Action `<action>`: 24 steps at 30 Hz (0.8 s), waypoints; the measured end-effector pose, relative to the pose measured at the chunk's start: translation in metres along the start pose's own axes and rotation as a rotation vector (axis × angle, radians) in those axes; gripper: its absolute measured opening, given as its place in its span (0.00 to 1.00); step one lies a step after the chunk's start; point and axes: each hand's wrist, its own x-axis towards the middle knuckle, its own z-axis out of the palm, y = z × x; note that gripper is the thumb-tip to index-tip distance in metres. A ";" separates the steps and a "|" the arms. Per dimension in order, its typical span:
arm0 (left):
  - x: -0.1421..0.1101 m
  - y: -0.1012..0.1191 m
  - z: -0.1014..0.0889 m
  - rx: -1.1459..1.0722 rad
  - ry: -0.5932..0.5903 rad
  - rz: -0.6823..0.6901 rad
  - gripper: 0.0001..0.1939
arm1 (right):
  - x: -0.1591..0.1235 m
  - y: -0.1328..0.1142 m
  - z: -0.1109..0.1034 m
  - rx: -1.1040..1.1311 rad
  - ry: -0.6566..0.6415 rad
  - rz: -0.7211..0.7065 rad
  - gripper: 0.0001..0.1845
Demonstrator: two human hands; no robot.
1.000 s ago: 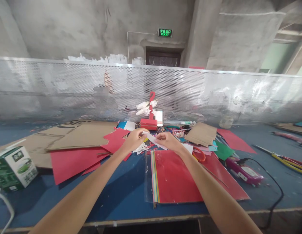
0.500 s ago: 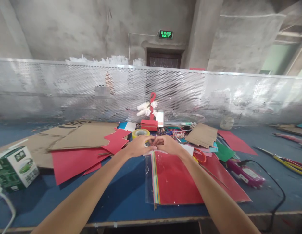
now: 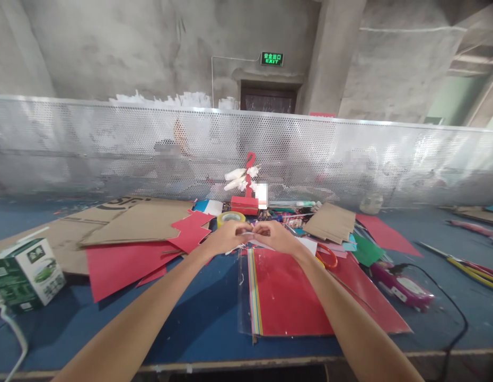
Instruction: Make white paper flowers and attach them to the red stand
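Observation:
My left hand (image 3: 229, 237) and my right hand (image 3: 275, 237) meet at the middle of the table, fingertips pinched close together. Between them shows a small white piece of paper (image 3: 259, 243), partly hidden by the fingers. Just below lies a clear sleeve of red paper (image 3: 290, 292) with striped coloured edges at its left side. A roll of yellow tape (image 3: 231, 218) sits behind my left hand. Behind both hands stands a red paper piece with a box base (image 3: 244, 205) and white flowers (image 3: 235, 179) on its upright.
Cardboard sheets (image 3: 139, 223) and red paper (image 3: 129, 265) lie to the left, near a green-white box (image 3: 29, 273). On the right are red-handled scissors (image 3: 327, 255), a cardboard piece (image 3: 332, 222), a magenta device (image 3: 401, 284) with a black cable, and yellow-handled scissors (image 3: 469, 268). A perforated metal screen (image 3: 111, 143) stands behind.
Both hands stay at the same place with small finger movements; the white paper between them shows more now. The view has shifted very slightly.

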 end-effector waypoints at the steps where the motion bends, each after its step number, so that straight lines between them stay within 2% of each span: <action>1: 0.000 0.000 -0.001 -0.017 0.008 -0.003 0.19 | 0.000 0.000 0.000 0.004 0.003 -0.007 0.09; 8: 0.001 -0.003 -0.001 -0.164 0.046 -0.032 0.17 | -0.001 0.002 -0.002 0.031 0.038 0.012 0.12; 12: 0.001 -0.004 0.000 -0.231 0.010 -0.023 0.16 | -0.001 0.004 -0.001 0.041 0.036 0.010 0.13; 18: 0.003 -0.009 0.001 -0.213 -0.010 -0.047 0.17 | 0.001 0.008 0.001 0.057 0.010 -0.004 0.13; 21: 0.004 -0.014 0.002 -0.248 -0.027 -0.070 0.17 | -0.002 0.003 0.000 0.050 0.011 -0.020 0.13; 24: 0.005 -0.018 0.004 -0.323 -0.038 -0.101 0.17 | -0.006 -0.006 0.000 -0.026 -0.002 -0.081 0.18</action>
